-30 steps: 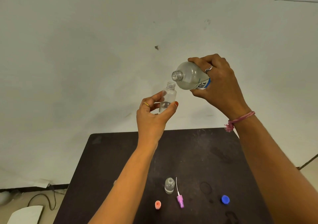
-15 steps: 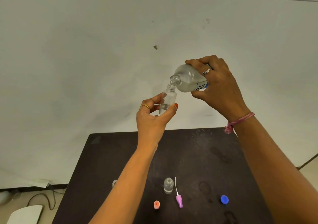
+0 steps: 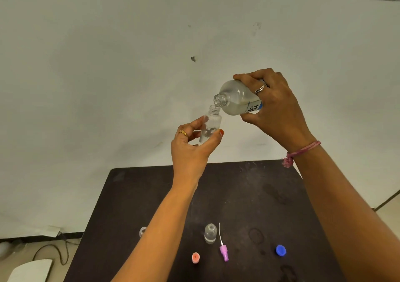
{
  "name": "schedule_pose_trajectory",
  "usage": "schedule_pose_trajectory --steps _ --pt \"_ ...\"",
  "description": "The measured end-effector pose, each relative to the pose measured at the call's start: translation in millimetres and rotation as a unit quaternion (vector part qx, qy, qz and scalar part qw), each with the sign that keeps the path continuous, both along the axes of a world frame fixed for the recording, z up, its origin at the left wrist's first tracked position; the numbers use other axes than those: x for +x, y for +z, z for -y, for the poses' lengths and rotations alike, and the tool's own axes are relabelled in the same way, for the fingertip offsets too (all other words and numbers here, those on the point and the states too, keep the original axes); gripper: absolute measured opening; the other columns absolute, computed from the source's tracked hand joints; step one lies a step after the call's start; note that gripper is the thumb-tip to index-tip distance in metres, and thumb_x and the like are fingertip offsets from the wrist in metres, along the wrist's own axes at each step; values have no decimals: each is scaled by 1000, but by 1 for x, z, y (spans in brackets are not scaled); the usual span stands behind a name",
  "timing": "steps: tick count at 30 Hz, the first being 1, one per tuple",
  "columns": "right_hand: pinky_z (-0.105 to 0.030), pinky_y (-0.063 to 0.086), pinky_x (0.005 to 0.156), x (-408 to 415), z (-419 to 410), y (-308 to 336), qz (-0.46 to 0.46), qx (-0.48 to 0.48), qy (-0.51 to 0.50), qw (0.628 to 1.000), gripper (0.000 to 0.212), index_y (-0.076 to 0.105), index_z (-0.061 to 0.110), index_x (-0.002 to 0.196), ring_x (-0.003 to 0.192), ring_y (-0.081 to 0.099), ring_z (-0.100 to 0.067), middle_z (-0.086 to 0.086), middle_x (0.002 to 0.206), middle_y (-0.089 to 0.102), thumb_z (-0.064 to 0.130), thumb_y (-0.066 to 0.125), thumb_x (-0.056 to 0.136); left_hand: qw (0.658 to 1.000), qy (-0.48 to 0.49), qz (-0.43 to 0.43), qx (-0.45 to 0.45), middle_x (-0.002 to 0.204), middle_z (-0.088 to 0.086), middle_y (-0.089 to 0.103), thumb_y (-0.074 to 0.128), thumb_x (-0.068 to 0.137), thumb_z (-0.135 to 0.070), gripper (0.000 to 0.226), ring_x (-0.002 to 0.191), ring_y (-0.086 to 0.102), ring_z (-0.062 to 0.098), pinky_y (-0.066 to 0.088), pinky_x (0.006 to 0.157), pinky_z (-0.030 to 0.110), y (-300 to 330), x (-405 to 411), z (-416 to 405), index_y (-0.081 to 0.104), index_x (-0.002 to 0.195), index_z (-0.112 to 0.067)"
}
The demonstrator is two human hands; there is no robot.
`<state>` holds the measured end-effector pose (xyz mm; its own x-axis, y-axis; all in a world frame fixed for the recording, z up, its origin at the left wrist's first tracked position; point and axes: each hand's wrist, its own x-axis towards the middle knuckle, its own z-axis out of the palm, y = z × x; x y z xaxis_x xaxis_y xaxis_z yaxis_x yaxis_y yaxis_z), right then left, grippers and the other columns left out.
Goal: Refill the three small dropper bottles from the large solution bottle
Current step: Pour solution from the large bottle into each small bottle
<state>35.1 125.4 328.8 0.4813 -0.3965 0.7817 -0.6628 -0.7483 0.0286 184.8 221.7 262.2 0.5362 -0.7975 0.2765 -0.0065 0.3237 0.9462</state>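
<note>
Worktop [image 3: 249, 190], dark, carrying the loose items. Right hand [image 3: 279, 108] gripping the big bottle [image 3: 236, 99], tilting mouth-down over the dropper bottle [image 3: 211, 125]; clear liquid inside, label lettering partly hidden, unreadable. Left hand [image 3: 190, 151] pinching that dropper bottle, a little liquid sitting low. Second dropper bottle [image 3: 210, 233] standing uncapped on the worktop, beside a pink nozzle [image 3: 223, 251], orange cap [image 3: 195, 258], blue cap [image 3: 281, 250].

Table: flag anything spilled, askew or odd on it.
No puddle shows on the table, only dull ring stains. The small bottle stands upright and uncapped. The pink cap, blue cap and purple sprayer lie loose beside it. That suits refilling, so nothing stands out.
</note>
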Motion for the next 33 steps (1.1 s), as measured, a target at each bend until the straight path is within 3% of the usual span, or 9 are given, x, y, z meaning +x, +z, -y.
schedule_pose_trajectory --steps 33 --pt "-35 47 79 -4 1 2 -5 1 -7 1000 72 55 16 130 102 51 -30 -12 117 56 12 83 64 1000 1 -2 0 113 -8 64 80 74 -24 38 96 60 1 45 66 2 0 -3 3 63 106 -35"
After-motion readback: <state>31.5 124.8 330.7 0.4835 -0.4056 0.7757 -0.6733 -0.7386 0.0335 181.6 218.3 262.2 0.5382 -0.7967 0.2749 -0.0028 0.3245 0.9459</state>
